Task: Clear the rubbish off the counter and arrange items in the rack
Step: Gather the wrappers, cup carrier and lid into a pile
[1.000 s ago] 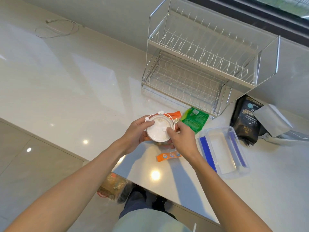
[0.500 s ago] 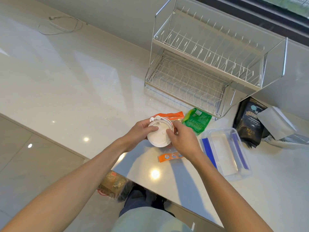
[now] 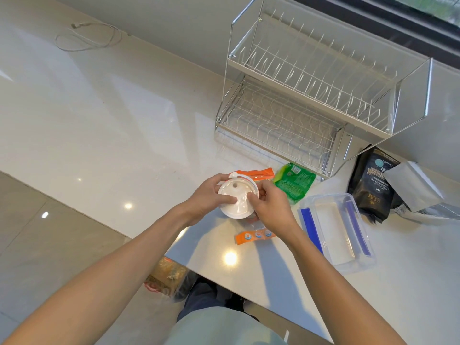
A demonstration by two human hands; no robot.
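Both my hands hold a round white lidded container just above the counter. My left hand grips its left side, thumb across the lid. My right hand curls round its right edge. Wrappers lie around it: an orange packet behind, a green packet to the right, a small orange wrapper in front. A two-tier wire dish rack stands behind, with nothing in it.
A clear plastic box with blue clips sits to the right. A black coffee bag and a silver foil bag lie beyond it. A white cable lies far left. A bag of rubbish is on the floor below the counter edge.
The lidded container has tilted and turned between my hands, and my thumbs have shifted onto its lid. The view has moved slightly; the wrappers stay in place.
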